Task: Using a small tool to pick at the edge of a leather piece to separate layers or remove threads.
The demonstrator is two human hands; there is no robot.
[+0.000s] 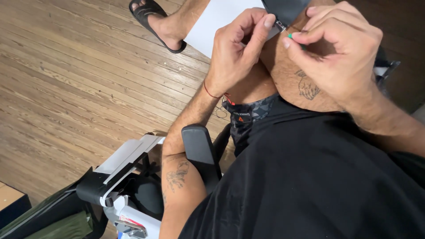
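Black shirt [310, 186]: one, filling the lower right, nearest the lens; cut off by the frame edges.

Hands: two. Left hand [237, 48], grip closed, thumb and forefinger pinched together on one small dark component [280, 25] with a metallic tip, held above the knee at the top of the frame. Right hand [338, 48], grip closed on one thin green-tipped tool [290, 35], of which only the tip shows; the rest is hidden inside the fist. Tool tip sits just beside the component; whether they touch cannot be told.

Red string bracelet [212, 94]: one, on the left wrist.

White sheet [217, 22]: one, lying across the leg, partly hidden by the left hand and cut off at the top edge.

Dark flat object [285, 9]: one, above the component, mostly out of frame; kind cannot be told.

Black chair armrest [201, 152]: one, under the left forearm.

Black sandal [152, 20]: one, on a foot on the wooden floor [79, 79].

White-and-black device [124, 177]: one, lower left, beside olive green fabric [53, 221]; its kind is hard to make out.
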